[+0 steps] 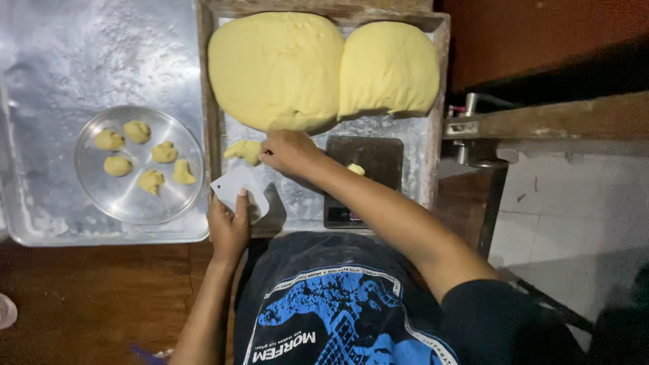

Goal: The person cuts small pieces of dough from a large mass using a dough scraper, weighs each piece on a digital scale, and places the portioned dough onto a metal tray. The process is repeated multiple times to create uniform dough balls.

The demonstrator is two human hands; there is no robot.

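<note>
Six small yellow dough lumps (138, 154) plated, two big mounds (277, 67) uncut; left hand (228, 226) grips white plastic scraper (238, 188), right hand (289, 152) pinches a dough piece (243, 151).

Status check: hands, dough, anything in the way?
Left hand grips white scraper. Right hand pinches small dough piece below the two big dough mounds. Six pieces on round plate. Nothing blocking.

Dark wooden tabletop (94, 297) under dim light; pale tiled floor (574, 223) along its right edge, with a reddish-brown wall (541, 34) beyond the far right corner.
</note>
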